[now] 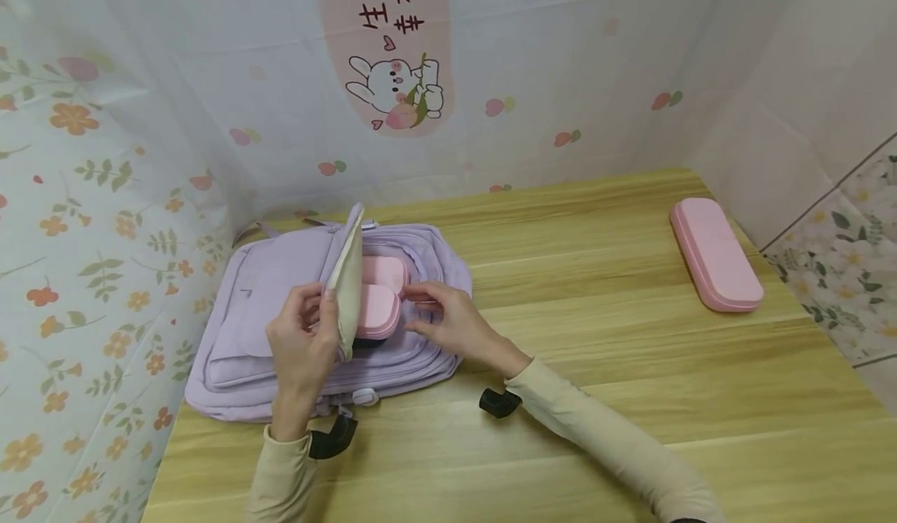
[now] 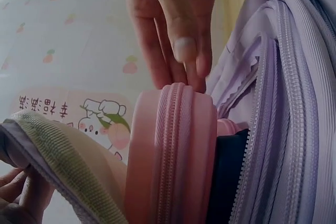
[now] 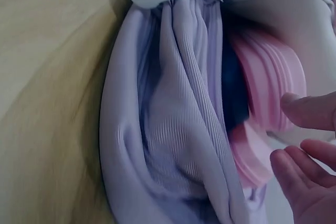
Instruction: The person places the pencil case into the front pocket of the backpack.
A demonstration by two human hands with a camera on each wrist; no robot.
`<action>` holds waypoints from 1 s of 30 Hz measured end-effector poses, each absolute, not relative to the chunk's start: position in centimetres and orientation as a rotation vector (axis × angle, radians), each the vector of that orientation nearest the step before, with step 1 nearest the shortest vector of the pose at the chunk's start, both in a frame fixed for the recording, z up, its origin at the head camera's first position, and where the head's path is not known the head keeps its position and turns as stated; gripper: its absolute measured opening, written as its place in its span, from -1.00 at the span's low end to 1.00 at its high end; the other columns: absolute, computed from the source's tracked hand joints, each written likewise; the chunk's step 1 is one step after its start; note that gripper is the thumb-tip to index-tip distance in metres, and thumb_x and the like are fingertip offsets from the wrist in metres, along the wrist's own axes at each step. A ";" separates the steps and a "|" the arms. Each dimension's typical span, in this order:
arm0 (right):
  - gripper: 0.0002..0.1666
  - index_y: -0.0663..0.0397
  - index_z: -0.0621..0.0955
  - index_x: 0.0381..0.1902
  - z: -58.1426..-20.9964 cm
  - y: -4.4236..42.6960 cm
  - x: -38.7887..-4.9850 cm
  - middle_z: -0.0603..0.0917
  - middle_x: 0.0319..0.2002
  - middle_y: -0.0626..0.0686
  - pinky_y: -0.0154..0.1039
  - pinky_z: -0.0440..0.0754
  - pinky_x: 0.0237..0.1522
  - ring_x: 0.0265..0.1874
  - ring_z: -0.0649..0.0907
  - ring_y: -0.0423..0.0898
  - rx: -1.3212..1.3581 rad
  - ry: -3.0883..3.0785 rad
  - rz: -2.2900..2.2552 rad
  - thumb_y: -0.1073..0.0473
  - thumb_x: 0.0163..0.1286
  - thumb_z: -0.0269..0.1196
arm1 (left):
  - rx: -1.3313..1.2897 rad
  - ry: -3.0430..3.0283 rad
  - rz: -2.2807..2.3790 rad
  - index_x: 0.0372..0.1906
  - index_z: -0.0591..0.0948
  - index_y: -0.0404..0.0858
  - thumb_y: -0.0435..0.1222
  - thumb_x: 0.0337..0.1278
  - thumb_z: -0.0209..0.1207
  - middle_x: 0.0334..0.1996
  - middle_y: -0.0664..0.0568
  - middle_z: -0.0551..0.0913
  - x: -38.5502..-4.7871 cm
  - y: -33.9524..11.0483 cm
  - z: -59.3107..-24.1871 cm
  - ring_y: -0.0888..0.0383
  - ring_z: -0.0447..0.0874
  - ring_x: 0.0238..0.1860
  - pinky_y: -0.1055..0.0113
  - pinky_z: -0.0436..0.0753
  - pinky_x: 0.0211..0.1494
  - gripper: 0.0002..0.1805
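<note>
Left hand (image 1: 301,344): thumb and fingers pinch the edge of a cream-lined pocket flap (image 1: 349,293), which stands raised from a lilac backpack (image 1: 276,274). The backpack lies flat beneath both hands on a wood-grain table (image 1: 561,437).

Right hand (image 1: 452,321): thumb and fingers parted, with a visible gap between them; nothing is gripped. The fingertips are at the rounded end of an upper pink zippered case (image 1: 378,310); contact cannot be confirmed.

The upper case sits between the two hands, under the raised flap. A lower pink case (image 1: 385,272) lies just beyond it as seen from the hands, partly covered by it. A dark blue item (image 2: 229,177), not identifiable, shows beneath the upper case. A white plastic buckle (image 1: 364,396) is on the backpack's near edge, between the wrists.

A third pink case (image 1: 718,254) rests on the table, well apart to the right of the right hand. A rabbit-print curtain (image 1: 395,91) hangs beyond both hands.
</note>
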State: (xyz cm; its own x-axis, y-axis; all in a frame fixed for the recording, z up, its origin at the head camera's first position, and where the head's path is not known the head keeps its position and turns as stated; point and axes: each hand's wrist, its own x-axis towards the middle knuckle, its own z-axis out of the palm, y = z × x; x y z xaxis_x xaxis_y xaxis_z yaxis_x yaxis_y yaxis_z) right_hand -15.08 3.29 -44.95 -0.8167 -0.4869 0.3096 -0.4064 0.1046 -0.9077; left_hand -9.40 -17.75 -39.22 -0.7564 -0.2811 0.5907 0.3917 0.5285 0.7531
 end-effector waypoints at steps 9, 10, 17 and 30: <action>-0.34 0.48 0.48 0.25 -44.8 6.5 -16.0 0.61 0.19 0.42 -0.03 0.64 0.22 0.15 0.65 0.29 -0.879 2.427 -1.799 0.47 0.19 0.42 | -0.106 -2.154 -1.267 -0.22 0.64 -0.51 -0.46 0.31 0.20 -0.49 -0.26 0.76 -9.5 -17.7 -39.7 0.62 0.59 -0.45 0.74 0.55 -0.42 -0.87; -0.33 0.48 0.48 0.26 -44.7 6.9 -16.1 0.61 0.19 0.42 -0.03 0.64 0.22 0.16 0.65 0.29 -0.874 2.439 -1.793 0.46 0.19 0.42 | -0.106 -2.164 -1.265 -0.22 0.63 -0.51 -0.46 0.31 0.19 -0.50 -0.26 0.76 -9.5 -17.7 -39.7 0.62 0.59 -0.45 0.74 0.55 -0.42 -0.87; -0.36 0.46 0.50 0.25 -44.2 9.7 -16.7 0.61 0.21 0.39 -0.04 0.62 0.25 0.21 0.62 0.27 -0.831 2.571 -1.699 0.41 0.23 0.42 | -0.097 -2.217 -1.229 -0.19 0.61 -0.52 -0.47 0.30 0.19 -0.48 -0.26 0.76 -9.6 -17.7 -40.1 0.67 0.55 -0.46 0.76 0.53 -0.41 -0.88; -0.26 0.37 0.39 0.37 -42.6 16.5 -17.6 0.54 0.30 0.36 0.09 0.52 0.34 0.31 0.53 0.25 -0.619 2.750 -1.708 0.35 0.28 0.41 | -0.117 -2.248 -1.190 -0.19 0.60 -0.50 -0.48 0.28 0.18 -0.51 -0.22 0.76 -9.6 -17.3 -40.2 0.69 0.52 -0.45 0.77 0.52 -0.39 -0.89</action>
